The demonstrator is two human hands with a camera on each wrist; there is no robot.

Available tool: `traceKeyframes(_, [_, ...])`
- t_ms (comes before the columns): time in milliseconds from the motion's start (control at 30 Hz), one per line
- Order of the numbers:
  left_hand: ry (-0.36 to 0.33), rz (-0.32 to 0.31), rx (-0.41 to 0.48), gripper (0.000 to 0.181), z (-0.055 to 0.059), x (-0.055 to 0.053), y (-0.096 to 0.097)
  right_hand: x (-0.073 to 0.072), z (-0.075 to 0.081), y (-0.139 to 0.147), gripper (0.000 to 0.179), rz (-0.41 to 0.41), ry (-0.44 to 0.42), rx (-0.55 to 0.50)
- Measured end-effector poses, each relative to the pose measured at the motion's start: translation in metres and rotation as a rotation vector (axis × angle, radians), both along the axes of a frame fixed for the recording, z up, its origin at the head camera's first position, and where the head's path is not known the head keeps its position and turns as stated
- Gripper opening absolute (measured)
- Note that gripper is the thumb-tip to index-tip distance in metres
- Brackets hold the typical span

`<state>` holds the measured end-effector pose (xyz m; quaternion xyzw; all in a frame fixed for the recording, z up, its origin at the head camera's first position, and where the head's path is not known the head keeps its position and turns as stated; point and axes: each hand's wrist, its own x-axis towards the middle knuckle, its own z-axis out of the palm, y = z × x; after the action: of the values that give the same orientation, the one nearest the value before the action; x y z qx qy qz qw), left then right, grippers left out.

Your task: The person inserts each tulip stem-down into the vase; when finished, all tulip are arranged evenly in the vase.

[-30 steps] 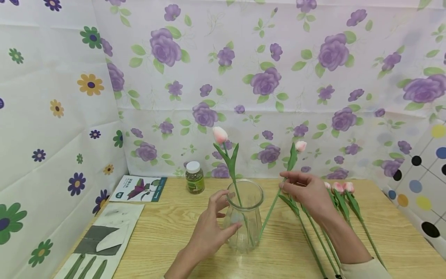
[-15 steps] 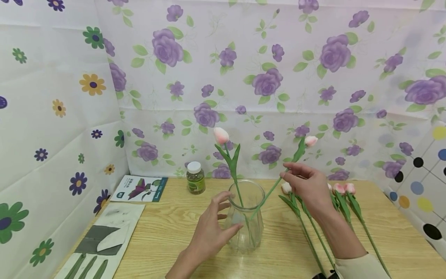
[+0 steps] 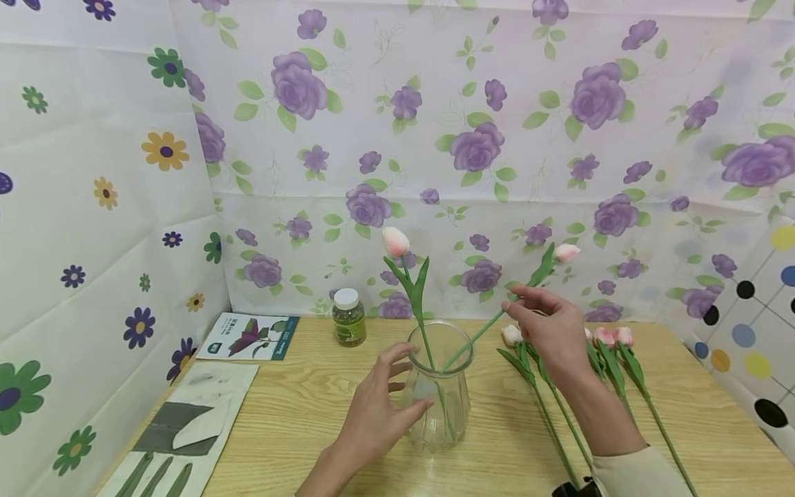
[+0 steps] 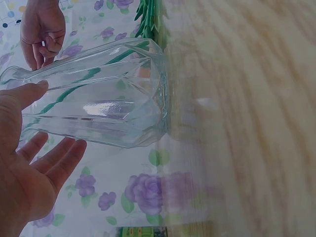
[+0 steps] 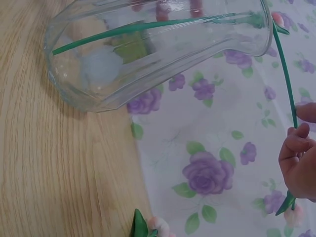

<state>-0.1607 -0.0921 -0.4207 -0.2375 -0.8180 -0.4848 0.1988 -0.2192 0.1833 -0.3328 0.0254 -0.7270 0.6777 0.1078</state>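
A clear glass vase [image 3: 458, 407] stands on the wooden table, and my left hand [image 3: 375, 411] holds its left side, thumb in front and fingers curving behind. One pink tulip [image 3: 417, 298] stands in it, its stem reaching the bottom. With thumb and fingertips my right hand [image 3: 553, 338] pinches the stem of a second tulip [image 3: 484, 331]. That tulip leans right, its lower end at the vase mouth. In the right wrist view its stem [image 5: 284, 66] passes by the rim. The left wrist view shows the vase [image 4: 113, 106] between thumb and fingers.
Several tulips [image 3: 635, 373] lie on the table [image 3: 310, 414] at the right, partly under my right forearm. A white-capped jar [image 3: 349, 321] stands behind the vase. A booklet [image 3: 248, 336] and a printed sheet [image 3: 186, 414] lie at the left. Flowered cloth hangs behind.
The lower end of the held tulip has risen from beside the vase to its mouth, and its bloom has tipped right. My left hand stays at the vase.
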Motion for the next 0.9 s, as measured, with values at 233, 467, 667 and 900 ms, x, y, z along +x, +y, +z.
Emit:
traceKeyframes(233, [-0.005,0.004,0.004,0.092,0.001,0.001,0.000,-0.002,0.002,-0.005,0.037,-0.094,0.001,0.011])
traceKeyframes(467, [-0.026,0.005,0.005,0.091,0.002,0.002,0.000,0.000,0.003,-0.009,0.034,-0.114,0.055,0.081])
traceKeyframes(667, [-0.028,0.003,0.005,0.091,0.002,0.002,0.000,0.003,0.006,-0.016,0.033,-0.120,0.169,0.108])
traceKeyframes(900, [-0.030,0.003,0.008,0.091,0.002,0.001,0.001,0.009,0.010,-0.024,0.032,-0.110,0.255,0.171])
